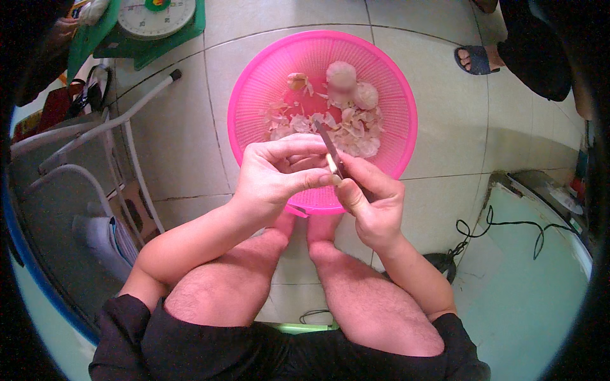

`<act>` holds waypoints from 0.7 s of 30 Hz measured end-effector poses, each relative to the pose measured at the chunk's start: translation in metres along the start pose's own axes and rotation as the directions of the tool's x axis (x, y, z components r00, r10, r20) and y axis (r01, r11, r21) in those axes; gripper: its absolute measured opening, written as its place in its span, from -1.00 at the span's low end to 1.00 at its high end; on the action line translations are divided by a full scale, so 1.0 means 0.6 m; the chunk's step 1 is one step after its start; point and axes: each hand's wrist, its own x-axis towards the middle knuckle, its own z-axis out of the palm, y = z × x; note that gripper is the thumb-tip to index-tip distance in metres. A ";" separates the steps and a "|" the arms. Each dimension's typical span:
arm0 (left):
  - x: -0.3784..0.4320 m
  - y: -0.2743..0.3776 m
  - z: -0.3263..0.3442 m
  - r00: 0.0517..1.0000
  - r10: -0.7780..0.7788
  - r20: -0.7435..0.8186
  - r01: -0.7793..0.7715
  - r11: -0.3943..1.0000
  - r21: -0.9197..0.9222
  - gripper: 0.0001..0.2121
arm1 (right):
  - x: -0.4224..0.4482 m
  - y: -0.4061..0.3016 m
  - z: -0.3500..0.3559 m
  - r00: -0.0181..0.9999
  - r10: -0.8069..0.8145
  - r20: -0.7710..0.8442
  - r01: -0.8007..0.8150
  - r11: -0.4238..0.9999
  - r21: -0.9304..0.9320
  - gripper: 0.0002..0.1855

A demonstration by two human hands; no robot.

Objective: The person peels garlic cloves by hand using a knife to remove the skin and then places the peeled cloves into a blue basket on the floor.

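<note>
My left hand (pixel 276 174) pinches a pale garlic clove (pixel 331 163) between thumb and fingers. In my right hand (pixel 376 200) is a small knife (pixel 326 138), its blade pointing away from me and lying against the clove. Both hands meet over the near part of a pink plastic basket (pixel 237 138). Inside it, two whole garlic bulbs (pixel 341 75) sit at the far right, with a partly opened bulb (pixel 298 82) to their left. Loose papery garlic skins (pixel 355 126) spread across the basket's middle and right. My fingers hide part of the knife's handle.
A green dial scale (pixel 157 16) stands at the upper left, near another person's hand (pixel 66 28). A white metal frame (pixel 128 112) is at the left. Another person's sandalled foot (pixel 476 59) rests at the upper right. A black cord (pixel 514 221) runs along the right.
</note>
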 end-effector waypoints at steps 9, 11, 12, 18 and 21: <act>0.000 -0.006 -0.007 0.999 -0.052 -0.004 0.052 0.997 -0.060 -0.68 | -0.003 0.013 -0.002 0.996 0.087 0.016 -0.088 0.982 0.166 -0.64; 0.000 -0.009 -0.006 0.999 -0.044 -0.032 0.041 0.995 -0.089 -0.60 | -0.001 0.012 0.000 0.997 0.076 0.016 -0.077 0.981 0.176 -0.65; 0.000 -0.009 -0.007 0.998 -0.053 -0.024 0.051 0.996 -0.070 -0.61 | 0.000 0.012 0.000 0.997 0.080 0.012 -0.081 0.980 0.180 -0.65; 0.007 -0.015 -0.023 0.999 0.007 0.045 -0.011 0.997 0.071 -0.73 | -0.003 0.014 -0.006 0.970 0.236 0.054 -0.239 0.901 0.362 -0.64; 0.010 -0.011 -0.028 0.998 -0.017 0.060 0.012 0.997 0.083 -0.78 | 0.002 0.009 -0.001 0.947 0.315 0.069 -0.312 0.843 0.438 -0.60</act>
